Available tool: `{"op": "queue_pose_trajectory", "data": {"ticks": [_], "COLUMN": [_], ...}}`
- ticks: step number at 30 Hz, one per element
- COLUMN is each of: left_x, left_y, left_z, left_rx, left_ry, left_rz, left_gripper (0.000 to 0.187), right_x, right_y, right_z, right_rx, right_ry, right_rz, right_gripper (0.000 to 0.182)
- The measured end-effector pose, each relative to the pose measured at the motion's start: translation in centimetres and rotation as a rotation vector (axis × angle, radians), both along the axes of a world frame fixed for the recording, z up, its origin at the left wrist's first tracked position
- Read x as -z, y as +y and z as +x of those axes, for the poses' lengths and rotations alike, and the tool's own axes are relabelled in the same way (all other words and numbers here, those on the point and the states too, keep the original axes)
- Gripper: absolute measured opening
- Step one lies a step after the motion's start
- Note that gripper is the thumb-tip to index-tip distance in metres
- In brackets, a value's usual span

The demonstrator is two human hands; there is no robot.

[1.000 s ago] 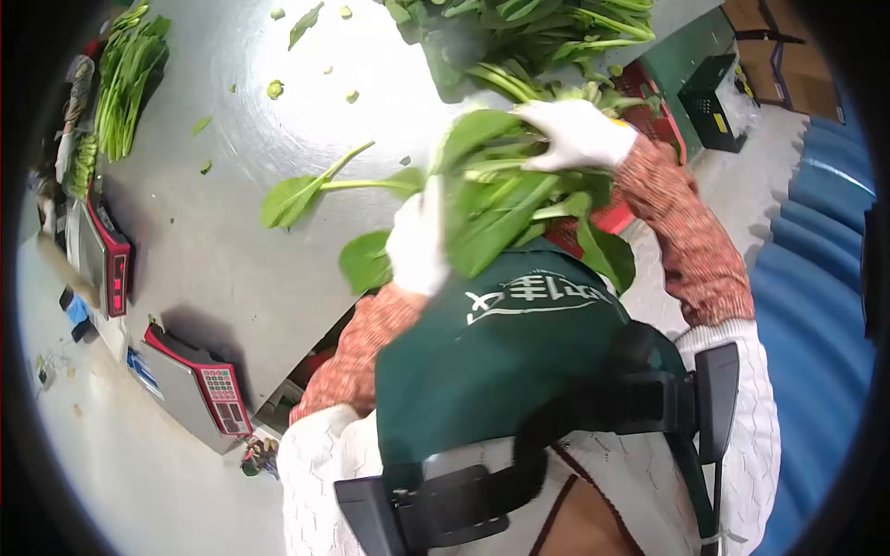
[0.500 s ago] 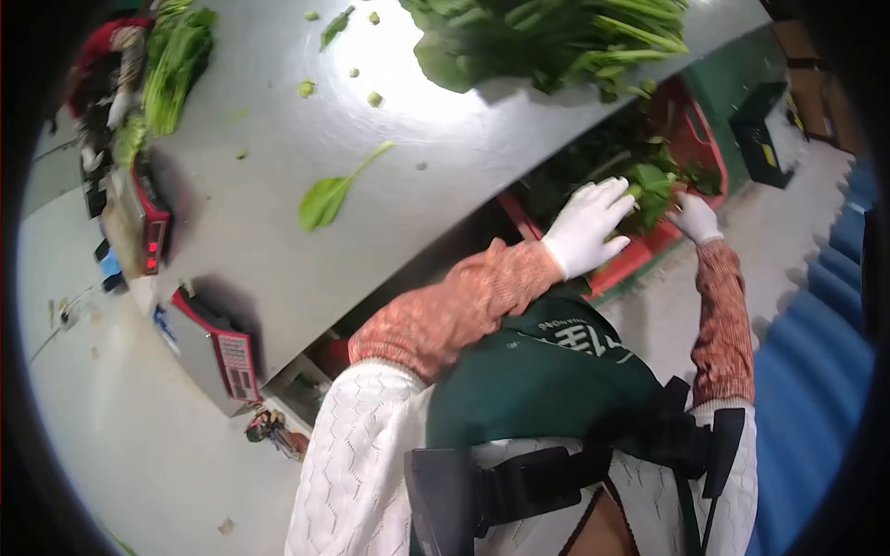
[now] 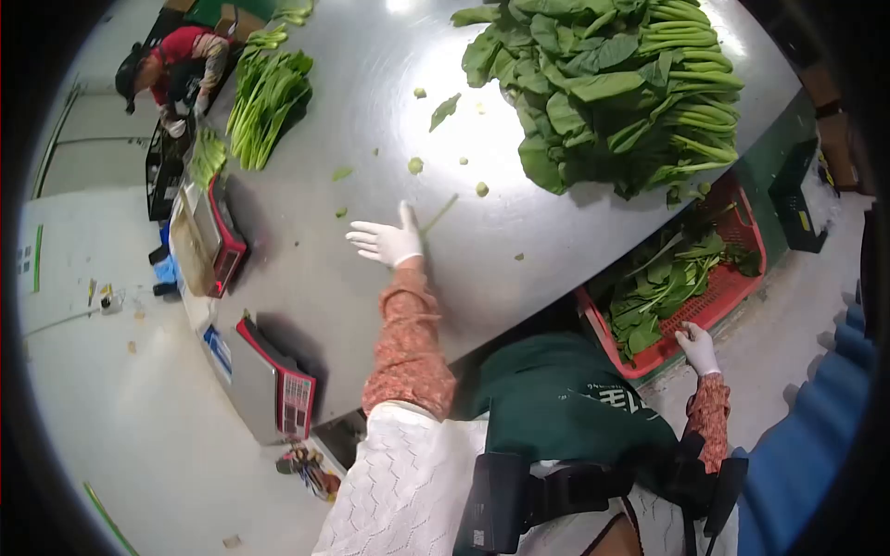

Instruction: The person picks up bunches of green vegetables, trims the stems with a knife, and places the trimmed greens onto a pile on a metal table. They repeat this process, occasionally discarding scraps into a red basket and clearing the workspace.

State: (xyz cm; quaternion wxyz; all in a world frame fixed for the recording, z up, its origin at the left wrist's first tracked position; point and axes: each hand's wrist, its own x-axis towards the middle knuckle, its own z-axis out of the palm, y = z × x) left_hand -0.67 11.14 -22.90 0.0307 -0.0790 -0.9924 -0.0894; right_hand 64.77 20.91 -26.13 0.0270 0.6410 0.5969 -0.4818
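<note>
Right hand, gloved, loosely open and empty, hovers at the red crate rim. Left hand, fingers spread, flat on the steel table, covering a loose leaf. Leaf looks light, limp, easily bruised; best pinched by the stem. Big greens pile beyond.

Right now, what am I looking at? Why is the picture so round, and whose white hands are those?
The picture comes from a small camera worn on a person's head, looking down, so its edges bend round. The white hands are that person's own, in gloves. The left hand lies spread on a shiny metal table, over a loose leaf stem. The right hand hangs beside a red crate of greens on the floor, holding nothing. A big heap of leafy greens lies on the table. Scales stand at its edge, where another person works.
</note>
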Motion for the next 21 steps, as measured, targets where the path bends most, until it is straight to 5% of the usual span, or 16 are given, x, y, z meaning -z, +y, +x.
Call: {"op": "queue_pose_trajectory", "data": {"ticks": [1,5,9,11,13,15,16,17,21], "left_x": [-0.2,0.9,-0.3,3.9,-1.6,-1.6,-3.6,-3.9,-3.4], "left_y": [1.1,6.8,15.3,20.4,22.3,23.2,21.8,20.5,13.6], "left_z": [-2.3,-10.8,-11.2,-12.8,-3.5,-2.3,0.1,0.6,2.7], "left_rx": [-0.05,0.043,0.439,0.869,0.976,1.493,1.439,1.634,1.494], "left_ry": [-0.008,0.025,-0.052,0.019,-0.53,-0.116,-0.212,0.018,-0.355], "left_rz": [0.025,0.134,0.436,0.399,0.87,0.554,0.582,0.53,0.485], "left_gripper": [0.12,0.116,0.094,0.07,0.042,0.03,0.023,0.024,0.03], "right_x": [-3.8,-4.0,-7.3,-6.5,-6.1,-6.3,-5.4,-4.5,-5.0], "right_y": [-0.2,-4.5,-8.6,-11.4,-13.4,-14.4,-15.0,-15.6,-14.6], "right_z": [-2.4,-0.1,-0.2,0.5,1.2,1.0,1.3,1.6,-0.2], "right_rx": [-0.001,0.095,0.223,0.269,0.277,0.305,0.297,0.293,0.36], "right_ry": [-0.113,-0.066,-0.203,-0.227,-0.234,-0.221,-0.197,-0.17,-0.055], "right_rz": [-0.035,0.028,-0.119,-0.101,-0.134,-0.152,-0.13,-0.106,-0.086], "right_gripper": [0.043,0.045,0.045,0.044,0.044,0.046,0.047,0.048,0.041]}}
